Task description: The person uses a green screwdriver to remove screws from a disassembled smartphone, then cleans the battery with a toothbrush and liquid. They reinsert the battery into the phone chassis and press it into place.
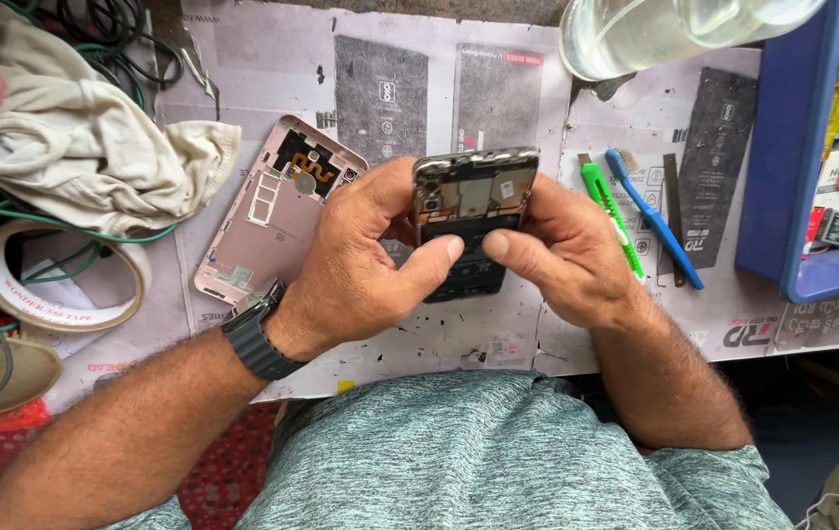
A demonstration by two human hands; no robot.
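An opened dark phone (471,201), its inner board exposed, is gripped from both sides above the paper-covered bench (272,69). My left hand (361,260) holds its left edge, thumb pressed on the lower middle. My right hand (562,257) holds the right edge, its thumb meeting the left thumb on the phone's dark lower part. A black watch (258,339) sits on my left wrist. A pink phone back cover (277,211) lies face-up just left of my left hand.
A green cutter (611,216), a blue toothbrush (650,216) and a thin dark tool (673,211) lie right of my hands. A blue tray (783,147) of tools stands far right. A clear bottle (655,29) lies at the top. Cloth (76,137), cables and a tape roll (56,280) crowd the left.
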